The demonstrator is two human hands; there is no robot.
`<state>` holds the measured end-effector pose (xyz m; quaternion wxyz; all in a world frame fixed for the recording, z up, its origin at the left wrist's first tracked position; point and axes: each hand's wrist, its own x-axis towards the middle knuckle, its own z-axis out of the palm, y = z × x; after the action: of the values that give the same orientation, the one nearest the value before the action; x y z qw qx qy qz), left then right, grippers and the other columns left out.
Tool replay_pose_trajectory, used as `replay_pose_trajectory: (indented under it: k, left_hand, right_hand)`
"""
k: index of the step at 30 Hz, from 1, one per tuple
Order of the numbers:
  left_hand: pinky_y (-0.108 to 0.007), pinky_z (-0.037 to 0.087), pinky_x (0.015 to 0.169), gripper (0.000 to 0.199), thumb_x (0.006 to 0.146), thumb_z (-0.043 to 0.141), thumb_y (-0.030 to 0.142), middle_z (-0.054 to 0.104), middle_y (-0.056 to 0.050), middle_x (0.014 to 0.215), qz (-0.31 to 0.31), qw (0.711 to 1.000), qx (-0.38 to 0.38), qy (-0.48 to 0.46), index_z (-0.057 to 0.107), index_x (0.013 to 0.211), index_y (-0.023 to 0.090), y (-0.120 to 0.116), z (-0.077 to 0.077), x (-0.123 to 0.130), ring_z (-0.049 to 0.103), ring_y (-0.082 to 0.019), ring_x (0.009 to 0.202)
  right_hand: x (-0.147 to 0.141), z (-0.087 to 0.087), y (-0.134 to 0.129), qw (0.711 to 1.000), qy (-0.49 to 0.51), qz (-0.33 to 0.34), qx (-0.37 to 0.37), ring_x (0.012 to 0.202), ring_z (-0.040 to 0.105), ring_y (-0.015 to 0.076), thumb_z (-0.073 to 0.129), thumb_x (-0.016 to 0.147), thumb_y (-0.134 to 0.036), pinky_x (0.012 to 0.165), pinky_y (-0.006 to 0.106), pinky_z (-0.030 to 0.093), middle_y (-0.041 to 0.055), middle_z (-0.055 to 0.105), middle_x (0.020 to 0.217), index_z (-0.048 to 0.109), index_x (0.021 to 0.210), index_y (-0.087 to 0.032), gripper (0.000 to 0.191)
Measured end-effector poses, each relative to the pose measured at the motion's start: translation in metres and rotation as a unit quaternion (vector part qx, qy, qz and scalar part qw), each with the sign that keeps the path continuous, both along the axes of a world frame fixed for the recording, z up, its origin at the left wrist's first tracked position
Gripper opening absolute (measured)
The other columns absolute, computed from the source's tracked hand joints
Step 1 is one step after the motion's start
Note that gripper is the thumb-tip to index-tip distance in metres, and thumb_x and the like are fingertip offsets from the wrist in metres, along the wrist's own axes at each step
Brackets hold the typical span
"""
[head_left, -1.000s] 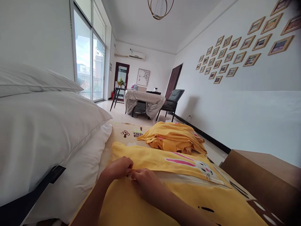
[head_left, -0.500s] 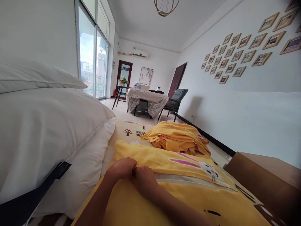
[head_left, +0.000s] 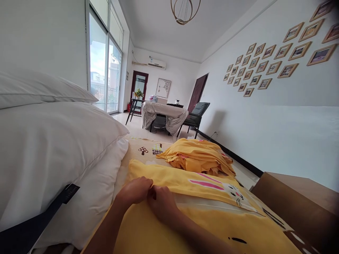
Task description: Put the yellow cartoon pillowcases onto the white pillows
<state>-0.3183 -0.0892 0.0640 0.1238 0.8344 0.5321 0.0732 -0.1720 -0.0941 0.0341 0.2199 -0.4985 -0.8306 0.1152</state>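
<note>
A yellow pillowcase [head_left: 169, 175] with a rabbit face and pink ears lies in front of me. A pale strip [head_left: 197, 201] shows through the gap between its two yellow edges. My left hand [head_left: 138, 189] is closed on the cloth at the left end of this gap. Right against it, my right hand [head_left: 162, 201] pinches the same spot, fingers curled inward. Whatever small part sits between the fingertips is hidden. Beyond the pillowcase lies a crumpled heap of yellow fabric [head_left: 197, 155].
White pillows [head_left: 60, 130] are stacked at the left, with a dark strap [head_left: 39, 215] across the lower one. A cardboard box [head_left: 296, 201] stands at the right. Farther back are a covered table [head_left: 165, 109] and a dark chair [head_left: 197, 116].
Both hands stay at the same place on the pillowcase; the right hand's fingers have shifted slightly. The camera view has tilted up a little.
</note>
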Motion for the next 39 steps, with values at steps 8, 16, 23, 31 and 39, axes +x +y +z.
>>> replay_pose_trajectory:
  k: [8, 16, 23, 31, 39]
  left_hand:
    - [-0.027, 0.034, 0.057, 0.020, 0.083, 0.039, 0.017, 0.066, -0.008, 0.085, 0.002, 0.999, -0.015, -0.028, 0.059, 0.078, 0.016, 0.002, 0.002, -0.001, 0.059, -0.021, 0.075]
    - [-0.024, 0.036, 0.063, 0.009, 0.073, 0.049, 0.022, 0.062, -0.002, 0.080, -0.018, 0.996, -0.040, -0.079, 0.057, 0.074, 0.018, -0.003, 0.013, -0.015, 0.053, -0.016, 0.077]
    - [-0.024, 0.028, 0.056, 0.011, 0.070, 0.049, 0.022, 0.054, -0.001, 0.066, 0.000, 0.995, -0.041, -0.096, 0.049, 0.061, 0.017, 0.001, 0.007, -0.010, 0.045, -0.014, 0.065]
    - [-0.022, 0.029, 0.051, 0.008, 0.066, 0.053, 0.022, 0.055, 0.001, 0.062, -0.007, 0.987, -0.077, -0.140, 0.058, 0.063, 0.016, 0.006, 0.003, -0.013, 0.044, -0.012, 0.058]
    - [-0.021, 0.037, 0.053, 0.012, 0.066, 0.053, 0.020, 0.058, 0.000, 0.063, -0.047, 0.973, -0.131, -0.184, 0.063, 0.071, 0.015, 0.018, -0.003, -0.022, 0.052, -0.012, 0.057]
  right_hand:
    - [0.008, 0.003, 0.002, 0.999, 0.006, -0.017, -0.032, 0.055, 0.044, 0.0095, 0.053, 0.077, -0.016, 0.051, 0.023, 0.021, 0.0040, 0.064, 0.066, 0.062, 0.072, -0.015, 0.011]
    - [0.004, 0.011, 0.000, 0.989, 0.127, 0.010, -0.071, 0.055, 0.047, 0.0080, 0.053, 0.077, -0.011, 0.052, 0.019, 0.028, 0.0010, 0.060, 0.061, 0.065, 0.070, -0.013, 0.013]
    - [0.003, 0.008, 0.002, 0.995, 0.089, 0.002, -0.049, 0.057, 0.048, 0.0090, 0.054, 0.077, -0.015, 0.052, 0.020, 0.026, 0.0023, 0.063, 0.064, 0.065, 0.073, -0.014, 0.012]
    - [0.008, 0.012, 0.000, 0.997, 0.064, -0.003, -0.042, 0.057, 0.048, 0.0095, 0.052, 0.077, -0.014, 0.052, 0.021, 0.024, 0.0025, 0.062, 0.063, 0.063, 0.070, -0.014, 0.013]
    - [0.010, 0.017, 0.000, 0.996, 0.058, -0.014, -0.062, 0.057, 0.049, 0.0097, 0.051, 0.075, -0.013, 0.053, 0.021, 0.026, 0.0021, 0.060, 0.060, 0.060, 0.065, -0.014, 0.014]
